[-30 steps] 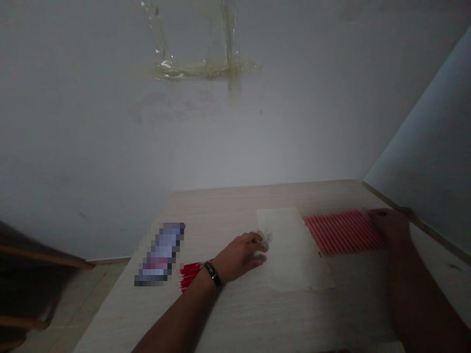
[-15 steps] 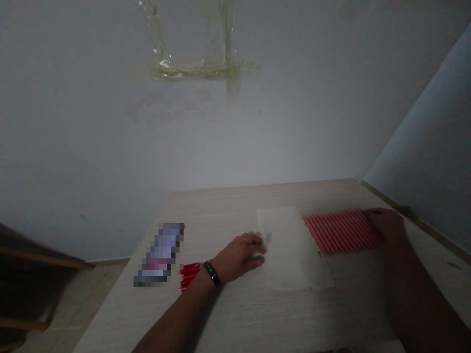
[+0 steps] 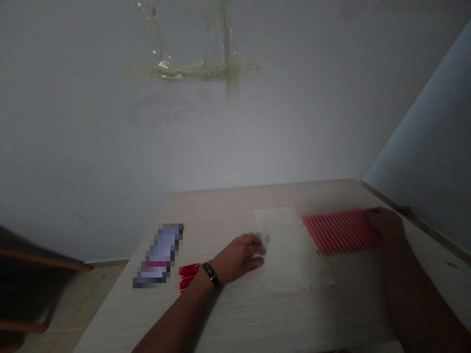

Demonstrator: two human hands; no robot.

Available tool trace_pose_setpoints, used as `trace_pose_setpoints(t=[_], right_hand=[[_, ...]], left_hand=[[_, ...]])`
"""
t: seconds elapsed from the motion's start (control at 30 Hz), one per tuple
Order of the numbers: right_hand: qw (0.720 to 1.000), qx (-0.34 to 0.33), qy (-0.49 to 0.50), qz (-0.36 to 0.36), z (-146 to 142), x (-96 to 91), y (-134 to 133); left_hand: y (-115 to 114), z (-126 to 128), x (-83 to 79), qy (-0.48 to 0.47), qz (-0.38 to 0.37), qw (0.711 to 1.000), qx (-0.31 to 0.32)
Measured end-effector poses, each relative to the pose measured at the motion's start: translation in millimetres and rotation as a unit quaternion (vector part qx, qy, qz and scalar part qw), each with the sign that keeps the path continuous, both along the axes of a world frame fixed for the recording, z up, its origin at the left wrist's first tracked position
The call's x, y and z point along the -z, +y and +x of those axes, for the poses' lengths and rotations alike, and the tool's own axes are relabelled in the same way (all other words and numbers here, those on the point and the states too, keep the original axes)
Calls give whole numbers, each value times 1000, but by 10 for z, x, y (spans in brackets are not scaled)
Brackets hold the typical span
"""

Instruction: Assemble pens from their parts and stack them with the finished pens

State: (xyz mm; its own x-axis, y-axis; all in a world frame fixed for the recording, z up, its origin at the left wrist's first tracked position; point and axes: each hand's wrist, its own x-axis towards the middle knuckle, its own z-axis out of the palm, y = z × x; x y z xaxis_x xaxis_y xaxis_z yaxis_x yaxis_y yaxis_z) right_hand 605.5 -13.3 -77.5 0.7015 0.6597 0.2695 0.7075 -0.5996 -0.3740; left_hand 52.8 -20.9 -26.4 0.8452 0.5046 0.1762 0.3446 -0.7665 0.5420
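My left hand (image 3: 245, 257), with a dark band at its wrist, rests at the left edge of a pale, thin sheet (image 3: 294, 260). Its fingers are apart, and the fingertips reach onto a small dark mark there. Right of the sheet, slim red sticks like pens or pencils (image 3: 340, 231) lie side by side in a flat row. The row's left end meets the sheet's edge. Over the row's right end is my right hand (image 3: 386, 223), one finger along the far corner and the others mostly hidden. Small red pieces with white tips (image 3: 188, 275) lie partly behind my left forearm.
A phone-like object (image 3: 160, 255), blurred into blocks, lies at the left of the light wooden table (image 3: 228, 318). Behind the table stands a grey wall (image 3: 294, 122) with yellowed tape (image 3: 195, 72). Another wall closes off the right. Dark furniture with wooden bars (image 3: 40, 255) stands at lower left.
The view has shifted very slightly. Both hands, the sheet and the red row keep nearly the same places.
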Motion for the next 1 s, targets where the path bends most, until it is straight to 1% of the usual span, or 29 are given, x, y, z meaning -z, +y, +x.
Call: trace_pose_setpoints(t=[0.1, 0.2, 0.27, 0.33, 0.37, 0.43, 0.47, 0.57, 0.67, 0.77, 0.87, 0.93, 1.0], right_hand=[[1000, -7, 3, -21, -92, -55, 5], [999, -40, -20, -7, -308, -142, 34], [994, -96, -48, 23, -540, -209, 77], [984, -155, -64, 66, -835, -271, 141], [974, -201, -58, 83, -1000, -297, 179], [956, -265, -48, 117, -1354, -337, 254], [942, -307, -40, 125, -1537, -353, 285], [907, -402, -18, 125, -2086, -393, 323], [880, -458, 2, 124, -2607, -452, 276], [859, -501, 11, 100, -3052, -518, 202], [837, -540, 22, 82, -3333, -524, 141], [826, -559, 32, 70, -3405, -475, 107], [804, -591, 44, 49, -3401, -401, 77]], left_hand=[[-6, 1, -6, -9, -4, 1000, -6], [-13, 1, -15, -12, -9, 1000, -8], [-13, -2, -15, -12, -10, 1000, -12], [-12, -8, -11, -13, -9, 1000, -19], [-10, -12, -10, -12, -7, 1000, -23], [-9, -21, -16, -7, -4, 999, -31], [-9, -26, -25, -5, -2, 999, -35], [-17, -34, -65, -2, 5, 999, -44], [-27, -35, -98, -2, 10, 999, -52], [-26, -34, -100, -6, 12, 998, -58], [-14, -42, -88, -14, 14, 998, -65], [-5, -53, -84, -16, 16, 997, -72], [2, -68, -87, -15, 17, 996, -83]])
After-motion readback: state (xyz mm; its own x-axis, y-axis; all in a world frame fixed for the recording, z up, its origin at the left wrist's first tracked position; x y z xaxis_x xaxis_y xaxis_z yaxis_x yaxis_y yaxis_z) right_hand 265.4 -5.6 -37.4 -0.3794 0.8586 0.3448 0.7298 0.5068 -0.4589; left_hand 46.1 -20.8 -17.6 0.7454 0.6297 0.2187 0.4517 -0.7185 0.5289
